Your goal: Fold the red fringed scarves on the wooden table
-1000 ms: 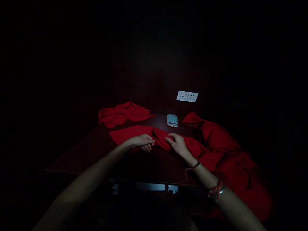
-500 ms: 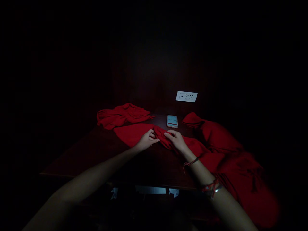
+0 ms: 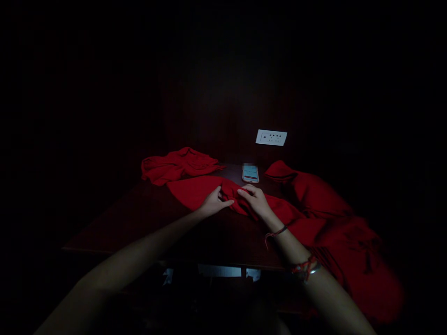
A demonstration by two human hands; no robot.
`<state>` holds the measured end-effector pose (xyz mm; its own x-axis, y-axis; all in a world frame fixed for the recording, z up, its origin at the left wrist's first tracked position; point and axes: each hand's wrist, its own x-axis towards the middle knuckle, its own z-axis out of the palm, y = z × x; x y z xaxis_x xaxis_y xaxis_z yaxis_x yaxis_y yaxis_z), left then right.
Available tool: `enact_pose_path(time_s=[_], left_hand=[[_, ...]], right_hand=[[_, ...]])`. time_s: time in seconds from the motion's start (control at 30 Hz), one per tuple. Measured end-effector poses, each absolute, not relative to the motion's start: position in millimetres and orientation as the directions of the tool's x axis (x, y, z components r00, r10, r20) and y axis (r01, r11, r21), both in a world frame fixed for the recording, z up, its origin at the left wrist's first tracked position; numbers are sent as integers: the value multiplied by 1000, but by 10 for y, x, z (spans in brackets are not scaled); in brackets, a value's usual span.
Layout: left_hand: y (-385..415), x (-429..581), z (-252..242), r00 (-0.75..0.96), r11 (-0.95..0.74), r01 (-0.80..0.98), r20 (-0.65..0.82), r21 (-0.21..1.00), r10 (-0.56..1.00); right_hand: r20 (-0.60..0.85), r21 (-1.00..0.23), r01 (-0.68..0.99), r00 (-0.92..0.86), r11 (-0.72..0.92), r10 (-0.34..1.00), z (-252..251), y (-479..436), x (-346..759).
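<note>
A long red cloth (image 3: 195, 190) lies across a dark wooden table (image 3: 139, 218) and runs off to the right, where it hangs down in a heap. My left hand (image 3: 213, 203) pinches a raised fold of this cloth at the table's middle. My right hand (image 3: 255, 199) grips the same bunched fold from the other side, fingers curled on the fabric. Both hands sit close together, almost touching. Red thread bands circle my right wrist.
A second crumpled red cloth (image 3: 178, 164) lies at the table's far left. A phone (image 3: 250, 173) rests face up beyond my hands. A white socket plate (image 3: 271, 137) is on the dark wall behind. The room is very dim.
My left hand has moved forward and right, from lying on the cloth to pinching the fold beside my right hand. The cloth's flat part has bunched a little toward the hands.
</note>
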<state>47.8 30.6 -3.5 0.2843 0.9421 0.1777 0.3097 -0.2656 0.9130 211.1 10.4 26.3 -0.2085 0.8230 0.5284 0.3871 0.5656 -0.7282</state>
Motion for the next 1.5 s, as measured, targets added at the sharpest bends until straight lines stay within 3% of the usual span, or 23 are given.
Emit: enact_pose_path(time_s=[0.1,0.2,0.3,0.4,0.47,0.6,0.73,0.8,0.9,1.03,1.13,1.27,1.37,1.5], left_hand=[[349,512,-121,117,-304,502,285,809,951],[366,504,-128,90,-254,435,238,864,967],[370,363,-29,286,-206,249,132,946,949],[404,121,93,562,-24,115,-45,993,826],[444,6,127,600,20,76,-61,997,798],[505,21,71,536,-80,46,43,996,843],[517,109,18,492,-189,66,133,980,860],[516,99,22,551,-205,82,127,975,825],[521,53,37,676,-193,149,43,970,736],[507,44,64,609,-216,178,65,960,791],[468,90,88,573,-192,69,119,979,811],[469,108,70,580,-186,57,119,981,806],[529,43,39,605,-330,300,89,895,791],[586,-35,40,526,-446,629,74,637,847]], right_hand=[[550,-661,409,-304,629,777,264,49,2074],[545,-562,459,-421,688,726,245,13,2055],[481,-394,588,-523,707,704,199,-11,2063],[397,-232,676,-590,699,703,133,-45,2087],[343,-180,671,-643,720,685,92,-75,2118],[400,-198,705,-576,681,713,75,-78,2257],[471,-337,854,-212,397,856,172,138,2431],[368,-391,865,-167,315,915,228,311,2468],[151,-412,858,-268,307,952,256,547,2460],[47,-482,844,-242,235,969,196,694,2456],[154,-495,825,-227,274,962,195,625,2469],[407,-379,804,-300,458,863,240,281,2387],[221,-264,781,-522,566,824,187,2,2304],[-112,-186,828,-552,528,826,116,-129,2333]])
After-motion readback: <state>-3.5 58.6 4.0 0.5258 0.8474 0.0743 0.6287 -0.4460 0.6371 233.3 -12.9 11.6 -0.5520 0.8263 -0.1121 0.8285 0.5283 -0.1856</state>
